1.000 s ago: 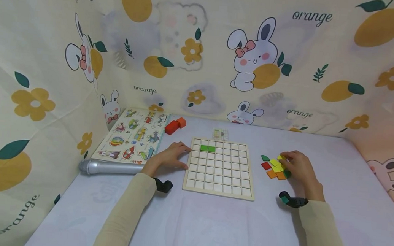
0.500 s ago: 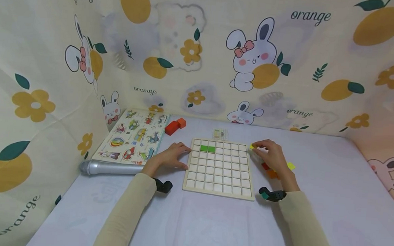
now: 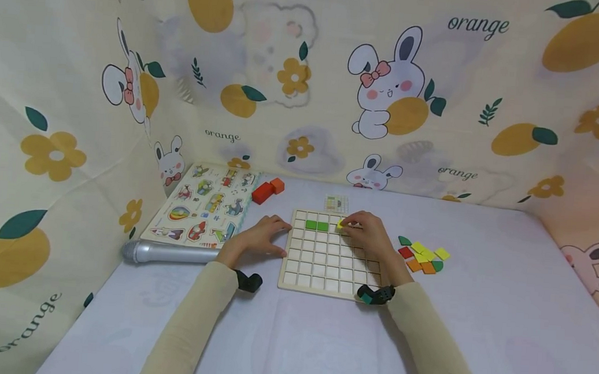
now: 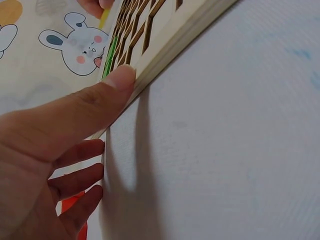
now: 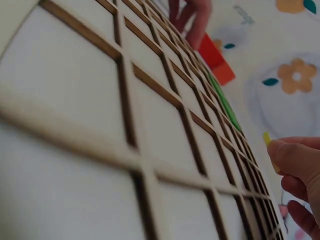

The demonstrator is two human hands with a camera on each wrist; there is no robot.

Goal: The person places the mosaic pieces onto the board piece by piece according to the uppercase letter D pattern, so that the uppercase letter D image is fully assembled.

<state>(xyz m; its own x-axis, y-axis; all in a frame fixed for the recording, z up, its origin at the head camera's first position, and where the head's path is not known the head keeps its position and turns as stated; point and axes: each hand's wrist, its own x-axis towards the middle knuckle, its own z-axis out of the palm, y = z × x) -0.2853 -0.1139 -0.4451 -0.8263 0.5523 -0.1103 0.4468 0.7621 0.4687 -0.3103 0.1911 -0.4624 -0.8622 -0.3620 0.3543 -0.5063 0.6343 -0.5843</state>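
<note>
A square wooden grid board (image 3: 320,258) lies on the table, two green square tiles (image 3: 316,226) side by side in its upper left cells. At the board's left edge rests my left hand (image 3: 256,236), its fingers spread; in the left wrist view the thumb (image 4: 120,80) touches the rim. My right hand (image 3: 371,236) is over the upper part of the board and pinches a small yellow tile (image 3: 340,224) between thumb and finger. The right wrist view shows this tile (image 5: 267,138) edge-on. The cells under my right hand are partly hidden.
Right of the board lies a loose pile of yellow, orange, red and green tiles (image 3: 422,257). A small printed grid card (image 3: 336,203) lies behind the board. To the left are a picture board (image 3: 199,203), a silver microphone (image 3: 175,254) and red-orange blocks (image 3: 263,192).
From the tile pile, my right hand has moved left with a yellow tile, past the board's right edge to over its upper cells. My left hand stays at the left edge.
</note>
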